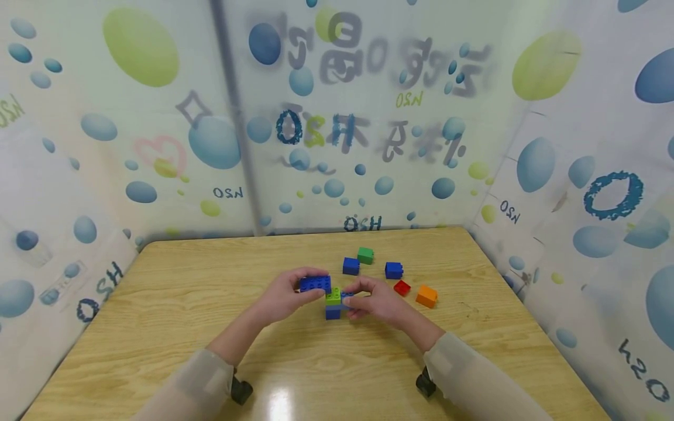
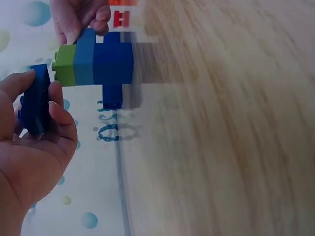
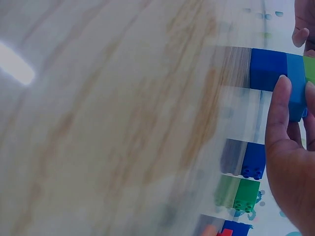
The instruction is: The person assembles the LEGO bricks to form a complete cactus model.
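Note:
A small stack of toy building bricks stands on the table in front of me. Its bottom is a dark blue brick [image 1: 333, 314], above it lies a lighter blue brick [image 2: 85, 61] that juts out to the right, and a lime green brick [image 1: 333, 296] sits on top. My left hand [image 1: 284, 297] grips a long blue studded brick [image 1: 315, 284] between thumb and fingers, just left of the lime one and apart from it in the left wrist view. With thumb and fingertips, my right hand [image 1: 380, 301] pinches the jutting end of the lighter blue brick.
Behind and right of the stack lie loose bricks: a blue brick [image 1: 351, 266], a green brick [image 1: 365, 255], another blue brick [image 1: 394, 270], a small red brick [image 1: 402, 288] and an orange brick [image 1: 426, 296]. A patterned curtain [image 1: 326, 193] hangs along the far table edge.

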A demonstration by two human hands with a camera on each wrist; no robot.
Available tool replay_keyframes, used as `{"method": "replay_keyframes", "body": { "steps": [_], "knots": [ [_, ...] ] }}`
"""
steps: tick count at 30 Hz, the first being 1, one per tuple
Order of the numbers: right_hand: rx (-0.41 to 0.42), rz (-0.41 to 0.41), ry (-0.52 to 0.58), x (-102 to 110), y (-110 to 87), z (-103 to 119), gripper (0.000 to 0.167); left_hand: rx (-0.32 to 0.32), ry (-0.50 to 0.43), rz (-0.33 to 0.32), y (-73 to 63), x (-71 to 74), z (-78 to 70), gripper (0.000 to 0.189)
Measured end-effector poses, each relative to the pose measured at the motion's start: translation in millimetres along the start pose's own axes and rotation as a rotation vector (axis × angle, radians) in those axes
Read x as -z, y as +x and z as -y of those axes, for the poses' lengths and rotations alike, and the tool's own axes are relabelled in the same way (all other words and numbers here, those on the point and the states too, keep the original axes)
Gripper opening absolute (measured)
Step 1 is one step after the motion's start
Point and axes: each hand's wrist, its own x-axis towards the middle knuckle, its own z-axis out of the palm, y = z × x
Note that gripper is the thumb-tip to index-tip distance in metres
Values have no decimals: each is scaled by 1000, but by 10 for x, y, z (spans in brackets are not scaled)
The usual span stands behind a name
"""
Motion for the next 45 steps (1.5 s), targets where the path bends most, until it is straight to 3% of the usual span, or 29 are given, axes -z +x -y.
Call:
{"method": "replay_keyframes", "body": {
  "steps": [16, 27, 34, 45],
  "knots": [
    [-6, 2, -8, 3, -3, 8, 25, -5, 23, 54, 29, -123, 0, 43],
    [4, 0, -4, 0, -7, 1, 19, 10, 17, 14, 58, -194, 12, 40],
    [-1, 7, 4, 16, 9, -21, 25, 34, 14, -22, 69, -235, -23, 36],
    [1, -1, 1, 4, 16, -32, 24, 49, 7, -29, 37, -254, -44, 35]
  ]
}}
